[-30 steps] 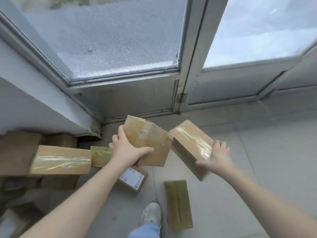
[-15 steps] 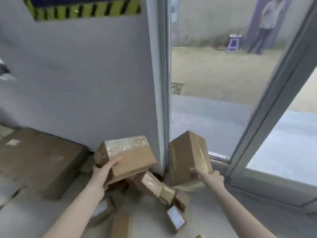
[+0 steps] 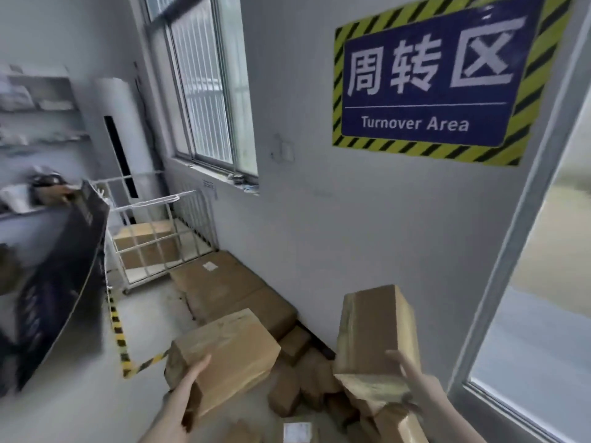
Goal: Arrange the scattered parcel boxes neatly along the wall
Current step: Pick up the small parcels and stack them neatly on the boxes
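My left hand (image 3: 188,393) grips a taped brown parcel box (image 3: 230,350) from below, low in the middle of the view. My right hand (image 3: 415,378) holds a second taped brown box (image 3: 374,327) upright by its right side, in front of the grey wall (image 3: 351,225). Under both boxes, several small parcels (image 3: 297,378) lie in a loose heap on the floor at the foot of the wall. A large flat carton (image 3: 224,289) lies along the wall behind the heap.
A white wire cage cart (image 3: 153,238) with cartons stands farther along the wall under a barred window. A big dark box (image 3: 57,282) leans at the left. Yellow-black tape (image 3: 118,334) marks the floor. A glass door frame (image 3: 499,282) rises at the right beside a "Turnover Area" sign (image 3: 425,78).
My view has swung up and left from the doorway floor to the wall and its parcel heap. Both hands still hold their boxes; the right-hand box now stands upright.
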Demonstrator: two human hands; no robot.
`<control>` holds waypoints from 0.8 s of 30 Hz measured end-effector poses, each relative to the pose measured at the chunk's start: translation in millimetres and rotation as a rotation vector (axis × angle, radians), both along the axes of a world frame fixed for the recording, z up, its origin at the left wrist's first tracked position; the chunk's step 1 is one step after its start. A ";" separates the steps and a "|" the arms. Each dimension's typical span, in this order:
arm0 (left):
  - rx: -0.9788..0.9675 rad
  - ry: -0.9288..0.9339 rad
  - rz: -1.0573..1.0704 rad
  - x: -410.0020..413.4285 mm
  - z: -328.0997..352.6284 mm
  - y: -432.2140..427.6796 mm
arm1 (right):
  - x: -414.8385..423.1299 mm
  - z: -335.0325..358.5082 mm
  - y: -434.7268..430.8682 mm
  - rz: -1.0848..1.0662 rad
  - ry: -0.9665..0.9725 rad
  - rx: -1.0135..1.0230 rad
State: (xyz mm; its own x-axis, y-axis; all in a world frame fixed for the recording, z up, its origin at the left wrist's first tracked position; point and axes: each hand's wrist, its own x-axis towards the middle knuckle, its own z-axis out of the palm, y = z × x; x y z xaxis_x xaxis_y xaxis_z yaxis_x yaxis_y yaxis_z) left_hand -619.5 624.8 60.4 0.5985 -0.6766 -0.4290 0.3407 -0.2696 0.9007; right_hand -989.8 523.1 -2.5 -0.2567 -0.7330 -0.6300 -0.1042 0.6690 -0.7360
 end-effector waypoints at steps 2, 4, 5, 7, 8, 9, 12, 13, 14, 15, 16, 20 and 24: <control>-0.044 -0.028 0.064 49.2 13.3 15.2 | 65.7 17.0 9.4 0.001 -0.051 -0.006; -0.103 -0.011 0.111 106.7 22.9 36.9 | 132.0 24.2 14.6 -0.002 -0.084 -0.034; -0.101 0.056 0.119 130.3 26.7 50.6 | 164.8 27.9 18.4 0.007 -0.087 -0.050; -0.098 0.210 0.116 174.0 23.7 76.6 | 222.0 34.1 24.2 0.023 -0.108 -0.048; -0.109 0.252 0.117 197.7 24.5 86.8 | 248.2 36.3 26.8 0.045 -0.134 -0.028; -0.120 0.279 0.107 221.7 26.4 94.4 | 273.0 37.8 28.4 0.065 -0.162 -0.025; -0.118 0.304 0.116 280.2 34.9 92.7 | 337.2 45.5 24.5 0.127 -0.238 -0.024; -0.117 0.290 0.116 295.9 38.7 86.9 | 357.5 48.4 17.2 0.132 -0.257 -0.031; -0.119 0.288 0.118 309.8 40.5 80.8 | 377.1 53.3 9.4 0.134 -0.270 -0.039; -0.115 0.284 0.125 324.8 39.5 72.6 | 397.6 58.4 0.5 0.135 -0.275 -0.053; -0.111 0.276 0.139 339.8 38.9 63.6 | 418.4 61.8 -9.2 0.135 -0.285 -0.072; -0.077 0.219 0.183 401.2 35.8 12.9 | 500.7 58.4 -57.7 0.180 -0.312 -0.121; -0.053 0.218 0.165 458.2 23.6 -46.2 | 569.9 30.6 -117.2 0.145 -0.379 -0.104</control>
